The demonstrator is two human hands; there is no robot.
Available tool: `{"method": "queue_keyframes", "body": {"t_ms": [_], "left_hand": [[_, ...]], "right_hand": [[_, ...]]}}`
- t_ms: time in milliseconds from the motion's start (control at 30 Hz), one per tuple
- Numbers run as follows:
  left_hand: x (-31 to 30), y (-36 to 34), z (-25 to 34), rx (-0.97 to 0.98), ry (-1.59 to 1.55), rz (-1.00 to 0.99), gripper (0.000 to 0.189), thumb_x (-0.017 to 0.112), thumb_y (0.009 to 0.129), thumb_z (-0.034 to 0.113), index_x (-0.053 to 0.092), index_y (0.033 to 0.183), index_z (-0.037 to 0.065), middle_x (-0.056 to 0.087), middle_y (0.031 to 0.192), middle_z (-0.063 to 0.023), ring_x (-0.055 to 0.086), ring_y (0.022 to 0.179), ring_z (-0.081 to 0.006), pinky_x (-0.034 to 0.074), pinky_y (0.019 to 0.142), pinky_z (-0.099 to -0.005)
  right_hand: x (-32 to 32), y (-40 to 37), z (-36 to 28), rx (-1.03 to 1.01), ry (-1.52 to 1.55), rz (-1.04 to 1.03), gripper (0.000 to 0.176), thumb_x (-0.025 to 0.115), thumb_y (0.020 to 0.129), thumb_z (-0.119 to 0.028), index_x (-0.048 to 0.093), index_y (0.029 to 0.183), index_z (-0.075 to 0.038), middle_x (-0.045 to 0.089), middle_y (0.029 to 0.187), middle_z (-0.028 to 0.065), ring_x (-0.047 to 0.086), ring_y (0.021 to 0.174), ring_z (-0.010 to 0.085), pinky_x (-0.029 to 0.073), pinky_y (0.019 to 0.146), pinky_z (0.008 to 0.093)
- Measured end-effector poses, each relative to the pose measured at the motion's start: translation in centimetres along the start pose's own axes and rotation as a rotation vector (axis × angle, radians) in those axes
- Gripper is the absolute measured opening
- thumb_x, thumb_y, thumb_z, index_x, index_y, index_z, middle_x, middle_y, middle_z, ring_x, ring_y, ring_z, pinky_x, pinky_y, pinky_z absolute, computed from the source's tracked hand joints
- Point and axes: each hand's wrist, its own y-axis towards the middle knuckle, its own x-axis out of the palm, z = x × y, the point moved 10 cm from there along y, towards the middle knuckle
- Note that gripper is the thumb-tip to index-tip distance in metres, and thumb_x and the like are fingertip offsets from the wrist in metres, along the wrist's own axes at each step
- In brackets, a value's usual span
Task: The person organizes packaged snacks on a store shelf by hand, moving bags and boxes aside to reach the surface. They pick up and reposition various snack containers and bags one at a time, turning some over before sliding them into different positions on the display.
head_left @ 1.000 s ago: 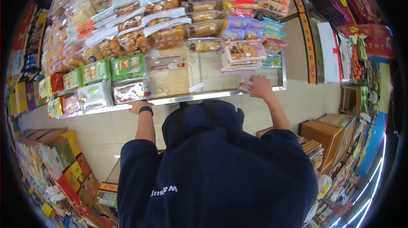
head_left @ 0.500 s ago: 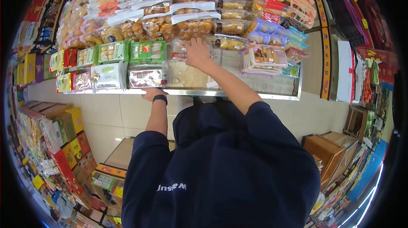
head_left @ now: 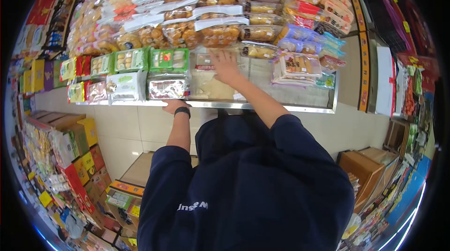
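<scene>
My right hand (head_left: pixel 225 66) reaches over the metal shelf (head_left: pixel 262 106) with its fingers spread, lying on the right end of a flat clear packet with a red label (head_left: pixel 204 62). My left hand (head_left: pixel 172 105), a black band on its wrist, rests at the shelf's front edge just below a silver-wrapped packet (head_left: pixel 167 87); its fingers are hidden. Bags of small brown buns (head_left: pixel 218 33) lie just beyond my right hand. My dark blue hooded top fills the lower middle of the view.
Green trays of pastries (head_left: pixel 168 59) and white packets (head_left: pixel 124 87) lie left of my hands. A stack of packets (head_left: pixel 295 68) sits to the right. Cartons of goods (head_left: pixel 70 157) line the floor at left; wooden crates (head_left: pixel 361 166) stand at right.
My right hand left a packet at the shelf's right front corner, swung left to the middle, and has now settled on the red-label packet. My left hand stayed at the edge.
</scene>
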Motion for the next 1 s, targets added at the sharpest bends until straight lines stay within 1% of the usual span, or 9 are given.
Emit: {"method": "queue_keyframes", "body": {"t_ms": [133,200,300,400,467,500,567,667,1000], "left_hand": [[1.0,2.1,-1.6,-0.008,-0.024,-0.082,0.066,0.050,0.104,0.050,0.047,0.141,-0.005,0.063,0.129,-0.0275,0.067,0.101,-0.0413,0.057,0.084,-0.0529],[1.3,2.5,-1.4,0.014,-0.046,-0.122,0.064,0.051,0.104,0.049,0.048,0.139,-0.003,0.065,0.126,-0.0266,0.067,0.100,-0.0409,0.058,0.081,-0.0530],[1.0,2.1,-1.8,-0.043,-0.016,-0.095,0.064,0.051,0.103,0.050,0.048,0.141,-0.001,0.064,0.128,-0.0247,0.067,0.101,-0.0413,0.059,0.079,-0.0537],[1.0,0.6,-0.9,-0.081,-0.069,-0.127,0.067,0.053,0.101,0.052,0.045,0.143,0.001,0.062,0.133,-0.0231,0.067,0.106,-0.0411,0.060,0.079,-0.0536],[1.5,-0.1,-0.5,-0.102,-0.095,-0.167,0.066,0.054,0.101,0.053,0.046,0.142,0.002,0.062,0.133,-0.0221,0.068,0.106,-0.0406,0.060,0.077,-0.0540],[1.4,0.4,-0.9,-0.111,-0.087,-0.167,0.065,0.054,0.100,0.053,0.047,0.140,0.003,0.062,0.133,-0.0216,0.068,0.105,-0.0404,0.060,0.076,-0.0543],[1.6,3.1,-2.6,-0.122,-0.072,-0.178,0.063,0.055,0.100,0.053,0.048,0.138,0.003,0.063,0.130,-0.0209,0.069,0.102,-0.0403,0.061,0.073,-0.0545],[1.9,6.2,-4.0,-0.113,-0.067,-0.175,0.062,0.056,0.099,0.053,0.049,0.136,0.003,0.064,0.128,-0.0209,0.069,0.097,-0.0405,0.061,0.069,-0.0533],[1.5,3.0,-1.6,0.020,-0.096,-0.143,0.061,0.051,0.104,0.049,0.055,0.130,-0.006,0.066,0.122,-0.0249,0.070,0.097,-0.0404,0.062,0.076,-0.0489]], "right_hand": [[-1.4,-7.3,0.8,-0.072,0.137,0.112,0.085,0.079,0.075,-0.021,0.045,0.152,-0.011,0.051,0.141,0.0196,0.048,0.132,0.0383,0.038,0.111,0.0544],[1.0,-12.7,4.1,-0.032,0.400,-0.103,0.067,0.076,0.079,-0.023,0.055,0.140,-0.008,0.060,0.129,0.0209,0.058,0.120,0.0408,0.048,0.102,0.0506],[1.1,-21.3,12.5,0.174,0.392,-0.264,0.020,0.067,0.078,-0.014,0.070,0.095,-0.005,0.069,0.099,0.0205,0.066,0.101,0.0410,0.052,0.090,0.0541],[-1.5,-29.4,26.5,0.614,0.071,-0.171,0.013,0.065,0.075,-0.010,0.069,0.087,-0.005,0.069,0.094,0.0193,0.067,0.094,0.0393,0.055,0.083,0.0523],[-7.3,-32.3,33.0,0.717,-0.190,0.137,0.029,0.068,0.074,-0.004,0.065,0.103,-0.006,0.066,0.101,0.0212,0.066,0.094,0.0432,0.054,0.081,0.0534],[-8.9,-32.4,36.5,0.852,-0.267,-0.012,0.051,0.069,0.072,0.000,0.060,0.122,-0.008,0.063,0.121,0.0194,0.063,0.110,0.0411,0.054,0.087,0.0528],[-13.0,-31.2,37.9,0.748,-0.453,0.140,0.059,0.071,0.077,-0.006,0.055,0.133,-0.011,0.057,0.138,0.0119,0.056,0.127,0.0352,0.053,0.094,0.0534],[-11.8,-28.9,40.8,0.722,-0.459,-0.022,0.077,0.074,0.077,-0.007,0.043,0.147,-0.015,0.050,0.146,0.0093,0.048,0.138,0.0335,0.046,0.104,0.0568],[-9.4,-29.6,42.5,0.703,-0.539,-0.296,0.080,0.077,0.072,-0.007,0.044,0.145,-0.013,0.051,0.143,0.0114,0.045,0.141,0.0330,0.043,0.107,0.0583]]}}
